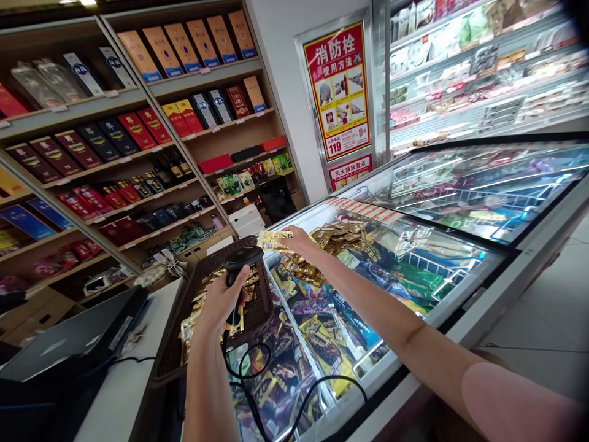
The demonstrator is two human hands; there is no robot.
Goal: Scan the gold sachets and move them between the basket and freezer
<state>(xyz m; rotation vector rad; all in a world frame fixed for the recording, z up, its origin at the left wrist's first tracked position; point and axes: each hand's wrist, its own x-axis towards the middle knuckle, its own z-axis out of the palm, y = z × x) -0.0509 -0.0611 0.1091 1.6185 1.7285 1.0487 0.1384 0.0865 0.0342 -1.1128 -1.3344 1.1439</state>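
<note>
The single view comes from the person's head, facing forward and down across a glass-topped freezer (478, 319). It sits close: the left arm (209, 374) runs in from the lower edge, the right arm (391, 307) from the lower right. Its wide frame reaches back to the wall shelves (205, 70), leaning leftward at the top, a poster (339, 86), and, upper right, a lit chiller (460, 86).

Packets (188, 328) are lying in the basket (263, 294), with a scanner (243, 258) hovering over them. Right of the basket, a heap of packets (343, 236) is resting on the chest freezer (501, 301). Left of the basket, a computer (64, 331) is sitting on the surface (105, 380). Behind the basket, shelves (150, 97) are standing.
</note>
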